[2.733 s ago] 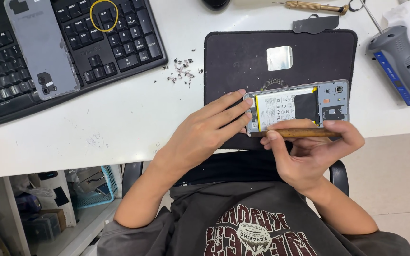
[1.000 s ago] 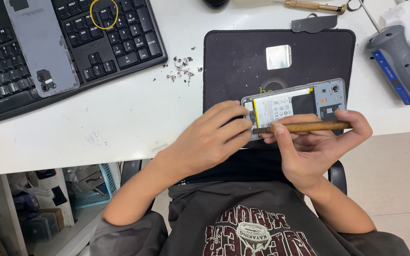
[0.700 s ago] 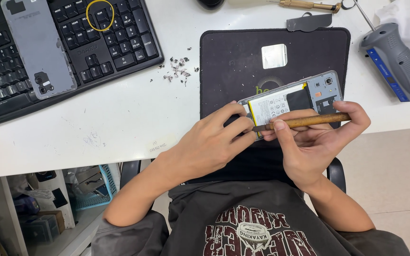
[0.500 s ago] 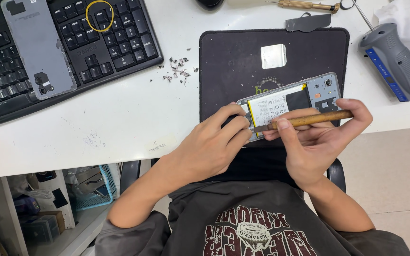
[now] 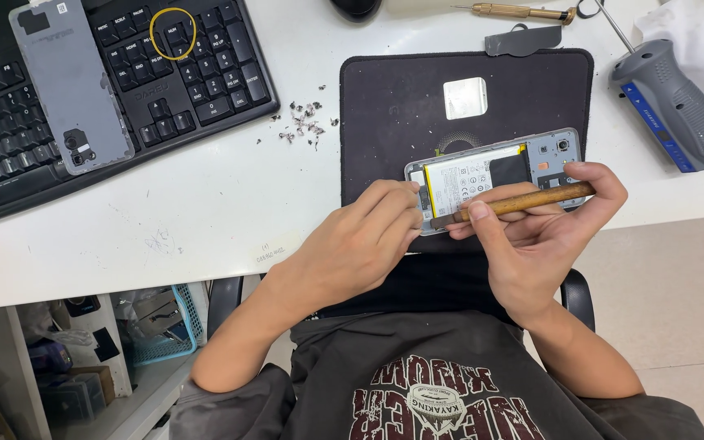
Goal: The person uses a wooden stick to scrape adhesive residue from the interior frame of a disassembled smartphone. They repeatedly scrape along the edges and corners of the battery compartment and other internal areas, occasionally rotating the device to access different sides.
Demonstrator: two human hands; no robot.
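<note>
The white table carries everything, with a black keyboard at my far left and a grey phone back cover lying across its keys. In front of me is a dark mat, and the opened phone lies on its near edge, back off, its pale battery and grey camera end showing. I judge the phone light but fragile: a thin, stiff slab with exposed parts and a soft battery that must not be bent or pierced, so I keep to its frame edges. My left hand is curled over the phone's left end, fingers pressed together on the edge to pin it to the mat. My right hand is closed around a brown wooden-handled tool, thumb on top, its tip at the phone's near edge beside the battery. A grey power screwdriver lies at the far right, a small brass screwdriver at the top, and tiny scraps between keyboard and mat.
</note>
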